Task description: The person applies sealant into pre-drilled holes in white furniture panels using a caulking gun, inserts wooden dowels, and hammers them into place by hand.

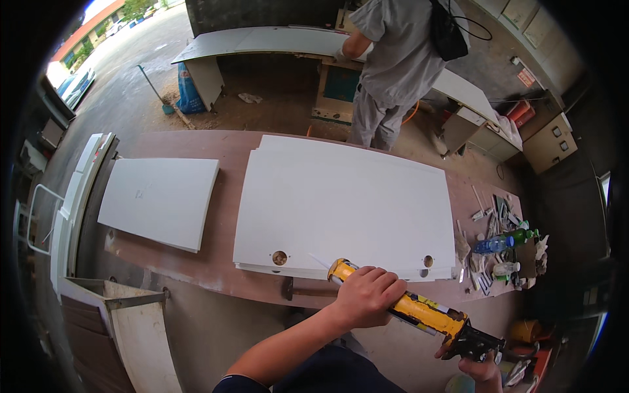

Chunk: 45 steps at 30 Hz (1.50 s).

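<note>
A yellow caulking gun (pixel 430 314) with a sealant cartridge in it slants across the front of my body. My left hand (pixel 371 297) wraps around its barrel close to the nozzle end. At the black handle, my right hand (pixel 479 368) grips the gun, partly hidden by it and cut by the lower edge. The white nozzle (pixel 319 260) points left, over or at the front edge of a stack of white panels (pixel 344 206); contact cannot be told. Two round holes, the left hole (pixel 279 258) and the right hole (pixel 428 261), pierce the top panel near that edge.
A smaller stack of white panels (pixel 159 201) lies left on the brown worktable (pixel 226 196). Plastic bottles (pixel 494 244) and loose hand tools (pixel 499 211) crowd its right end. Behind it, a person in grey (pixel 403 64) works at a long bench (pixel 275 42). A metal-framed stand (pixel 137 304) is front left.
</note>
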### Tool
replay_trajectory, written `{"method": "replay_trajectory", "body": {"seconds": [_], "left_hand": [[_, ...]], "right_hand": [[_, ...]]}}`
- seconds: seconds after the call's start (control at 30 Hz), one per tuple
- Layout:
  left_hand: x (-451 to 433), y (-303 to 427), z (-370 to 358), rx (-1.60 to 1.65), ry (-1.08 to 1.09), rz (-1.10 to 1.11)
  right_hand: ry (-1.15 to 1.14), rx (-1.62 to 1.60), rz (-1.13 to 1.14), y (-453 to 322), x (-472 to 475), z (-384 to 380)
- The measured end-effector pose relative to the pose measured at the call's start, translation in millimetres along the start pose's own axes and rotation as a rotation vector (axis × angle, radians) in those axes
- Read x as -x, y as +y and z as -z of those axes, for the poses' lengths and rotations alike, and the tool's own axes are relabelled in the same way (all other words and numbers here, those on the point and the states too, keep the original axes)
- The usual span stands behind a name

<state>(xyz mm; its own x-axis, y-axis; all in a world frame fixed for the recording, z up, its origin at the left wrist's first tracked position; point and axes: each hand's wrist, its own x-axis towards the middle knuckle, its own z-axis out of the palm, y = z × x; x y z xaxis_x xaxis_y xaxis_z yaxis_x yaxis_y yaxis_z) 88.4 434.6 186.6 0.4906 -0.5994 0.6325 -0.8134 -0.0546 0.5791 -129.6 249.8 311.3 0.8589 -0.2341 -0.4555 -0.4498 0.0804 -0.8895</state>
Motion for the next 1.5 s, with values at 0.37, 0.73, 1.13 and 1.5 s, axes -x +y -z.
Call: {"method": "replay_trajectory", "body": {"seconds": [0.37, 0.73, 1.13, 1.5], "left_hand": [[-63, 85, -194, 0.406, -0.353, -0.318], [-72, 69, -243, 0.387, -0.206, -0.226], [-79, 68, -241, 0.402, -0.253, -0.153], [-137, 81, -257, 0.463, -0.462, -0.409]], "right_hand": [[0.481, -0.055, -0.097, 103, 151, 85], [0.562, -0.135, -0.168, 100, 113, 155], [0.466, -0.115, -0.205, 57, 104, 165], [0.816, -0.200, 0.060, 135, 181, 161]]}}
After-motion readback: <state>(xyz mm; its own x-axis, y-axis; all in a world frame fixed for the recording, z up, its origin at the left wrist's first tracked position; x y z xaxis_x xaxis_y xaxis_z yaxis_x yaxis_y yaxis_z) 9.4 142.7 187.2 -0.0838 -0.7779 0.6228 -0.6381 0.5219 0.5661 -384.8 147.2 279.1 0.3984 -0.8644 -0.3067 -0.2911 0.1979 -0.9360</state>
